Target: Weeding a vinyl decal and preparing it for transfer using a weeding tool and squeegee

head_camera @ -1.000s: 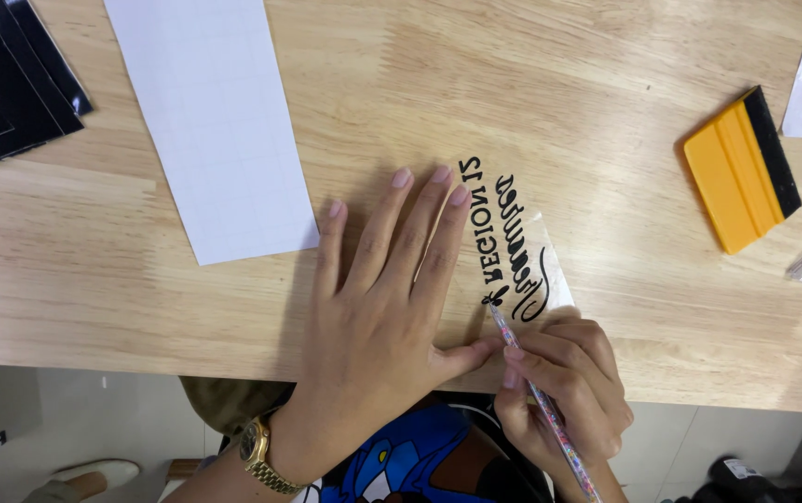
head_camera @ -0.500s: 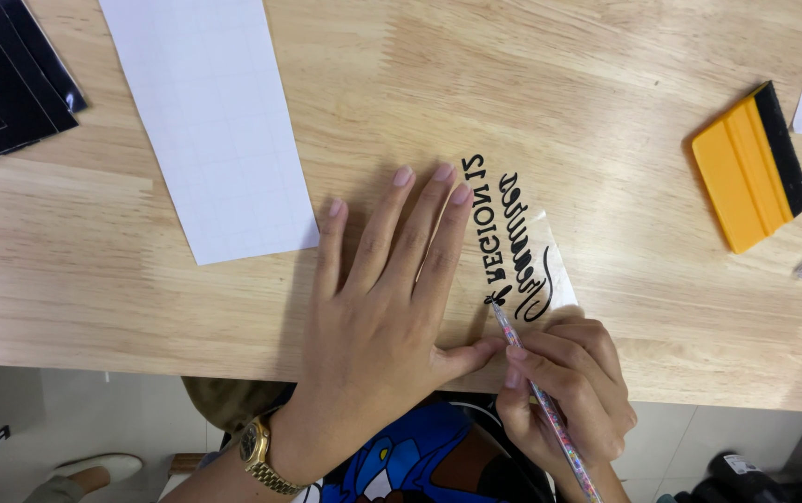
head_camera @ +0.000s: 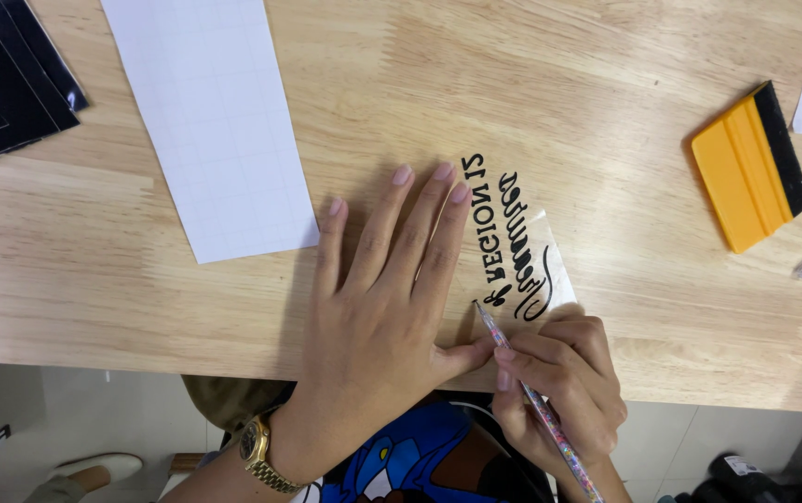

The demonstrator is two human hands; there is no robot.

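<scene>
1. The decal (head_camera: 517, 251) is pinned flat on the desk (head_camera: 559, 84) near its front edge by the spread, released left hand (head_camera: 378, 317).
2. A pen tool (head_camera: 536, 401) is gripped by the right hand (head_camera: 564, 387), tip at the lettering.
3. The film could be torn if the tip is dug in too hard.

Left hand (head_camera: 378, 326) flat, right hand (head_camera: 564, 387) pinched
</scene>
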